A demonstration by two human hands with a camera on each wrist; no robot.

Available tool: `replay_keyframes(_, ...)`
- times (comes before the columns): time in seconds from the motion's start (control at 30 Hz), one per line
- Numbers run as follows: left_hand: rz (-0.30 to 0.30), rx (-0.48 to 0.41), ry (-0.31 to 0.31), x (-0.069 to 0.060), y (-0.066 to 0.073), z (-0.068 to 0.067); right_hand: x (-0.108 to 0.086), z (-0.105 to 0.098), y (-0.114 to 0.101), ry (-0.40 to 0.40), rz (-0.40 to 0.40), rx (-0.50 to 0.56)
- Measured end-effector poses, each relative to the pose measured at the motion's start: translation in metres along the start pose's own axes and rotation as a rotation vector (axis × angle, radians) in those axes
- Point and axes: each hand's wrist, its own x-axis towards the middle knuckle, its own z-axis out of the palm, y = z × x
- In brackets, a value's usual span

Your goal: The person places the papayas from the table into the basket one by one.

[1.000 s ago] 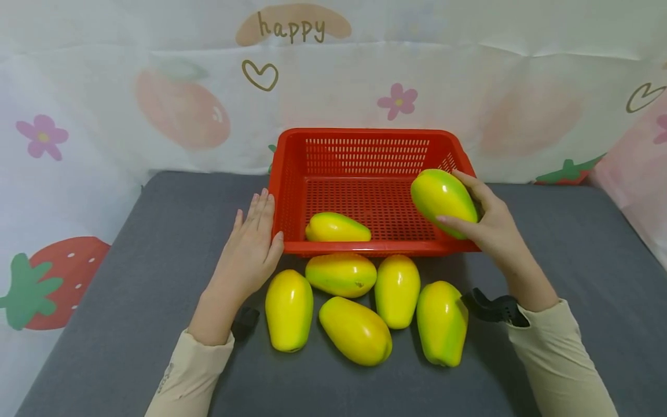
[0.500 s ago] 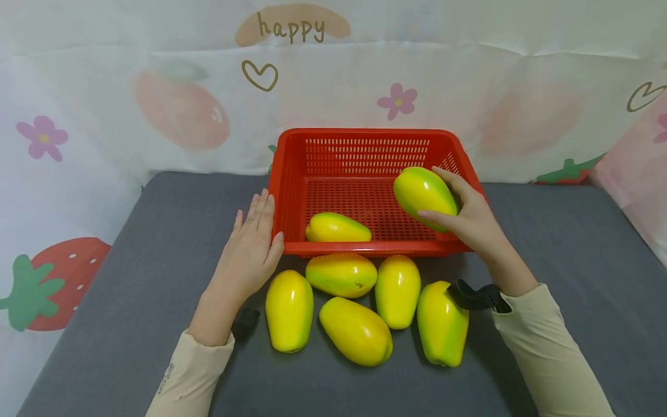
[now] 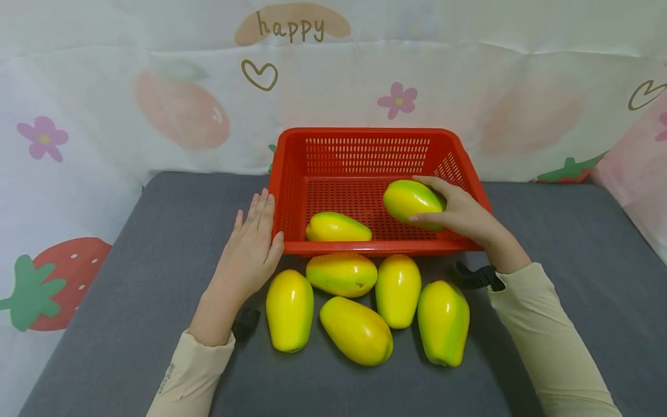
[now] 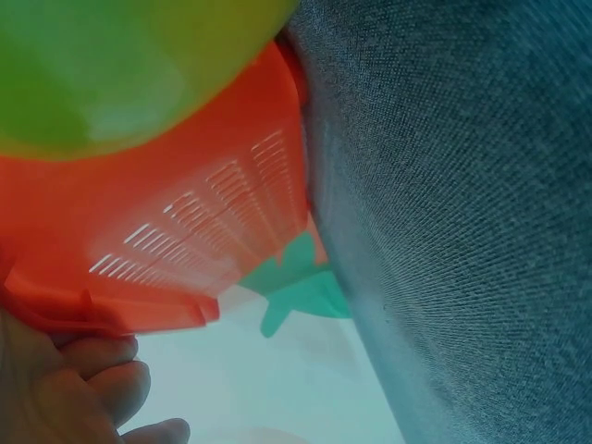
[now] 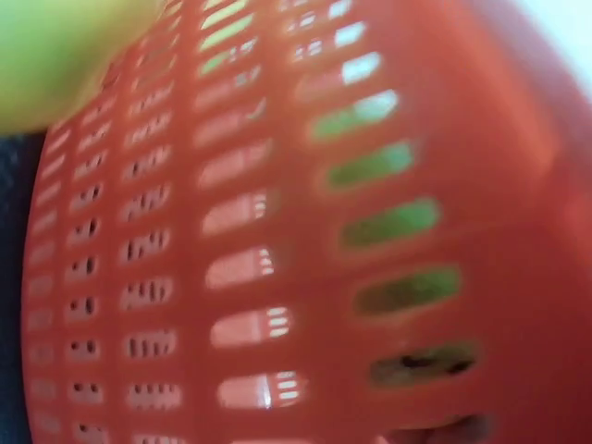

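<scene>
The right hand (image 3: 461, 214) grips a yellow-green mango-shaped fruit (image 3: 413, 201) inside the right part of the red basket (image 3: 380, 249), thumb on the near side and fingers on the far side. Another such fruit (image 3: 339, 227) lies in the basket at its front left. With fingers straight, the left hand (image 3: 247, 249) rests against the basket's left rim; in the left wrist view its fingertips (image 4: 120, 379) are by the rim. The right wrist view is mostly filled by the slotted basket wall (image 5: 305, 231), which hides most of the right hand.
Several yellow fruits lie on the grey cloth (image 3: 130, 301) in front of the basket, among them one at the left (image 3: 289, 311), one at the centre (image 3: 356, 331) and one at the right (image 3: 443, 323). Behind the basket hangs a printed white cloth (image 3: 333, 87).
The right hand has carried its fruit leftward from the basket's right rim and then lower into the basket. The left hand and the other fruits have stayed in place.
</scene>
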Motion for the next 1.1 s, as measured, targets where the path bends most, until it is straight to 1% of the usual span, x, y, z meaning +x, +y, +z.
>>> replay_keyframes(0.1,0.001,-0.005,0.003,0.0003,-0.0002,-0.0004,0.0027,-0.0002,0.0029,-0.038,0.003,0.026)
replay_keyframes(0.17,0.001,-0.007,0.005,0.0001,-0.0005,-0.0005,0.0036,-0.0001,0.0036,-0.05,0.004,0.026)
replay_keyframes(0.27,0.002,-0.009,0.007,-0.0002,-0.001,-0.0003,0.0048,-0.0001,0.004,-0.059,0.003,0.01)
replay_keyframes(0.53,0.001,-0.013,0.004,-0.0005,-0.0012,-0.0002,0.006,0.0008,0.0058,-0.077,0.027,0.007)
replay_keyframes(0.73,0.008,-0.011,0.014,-0.0007,-0.0012,0.0,0.0069,0.0005,0.0078,-0.106,0.029,-0.038)
replay_keyframes(0.93,0.008,-0.009,0.012,-0.0012,-0.0007,0.0,0.0058,-0.0004,0.0058,-0.125,0.009,-0.089)
replay_keyframes(1.1,0.005,-0.007,0.006,-0.0012,0.0004,-0.0002,0.004,-0.0005,0.0057,-0.147,-0.003,-0.043)
